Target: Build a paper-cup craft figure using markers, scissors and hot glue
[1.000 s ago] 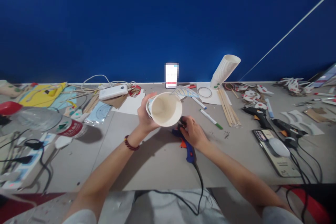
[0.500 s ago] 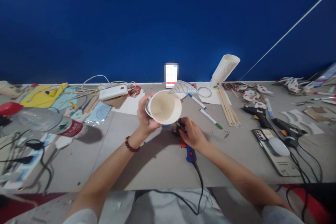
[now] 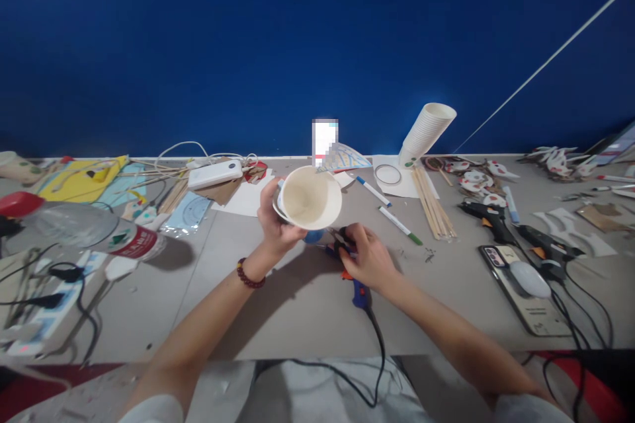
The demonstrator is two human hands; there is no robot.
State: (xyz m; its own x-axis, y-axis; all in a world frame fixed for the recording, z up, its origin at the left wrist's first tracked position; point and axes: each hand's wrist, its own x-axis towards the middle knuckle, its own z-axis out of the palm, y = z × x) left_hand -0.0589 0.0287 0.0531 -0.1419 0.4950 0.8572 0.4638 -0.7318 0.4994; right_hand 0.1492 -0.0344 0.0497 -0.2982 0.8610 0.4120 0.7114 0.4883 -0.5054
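My left hand (image 3: pixel 276 225) is closed round a white paper cup (image 3: pixel 333 208), its open mouth facing me. Behind the cup's far rim rises a piece of paper (image 3: pixel 347 156) with blue and orange lines; whether it is fixed to the cup I cannot tell. Something blue shows under the cup. My right hand (image 3: pixel 368 254) grips black-handled scissors (image 3: pixel 339 246), their blades pointing toward the cup's lower right side and partly hidden. Below that hand a blue glue gun (image 3: pixel 360 294) lies on the table, its front end partly covered.
A stack of paper cups (image 3: pixel 427 135) leans at the back. Markers (image 3: pixel 399 225) and wooden sticks (image 3: pixel 432 205) lie right of centre. Farther right are black glue guns (image 3: pixel 489 219) and a phone (image 3: pixel 526 301). A water bottle (image 3: pixel 99 228) and power strip (image 3: pixel 54 310) stand left.
The cup has risen slightly, and the lined paper behind it looks shifted. My right hand has turned a little, so more of the scissors' metal shows near the cup.
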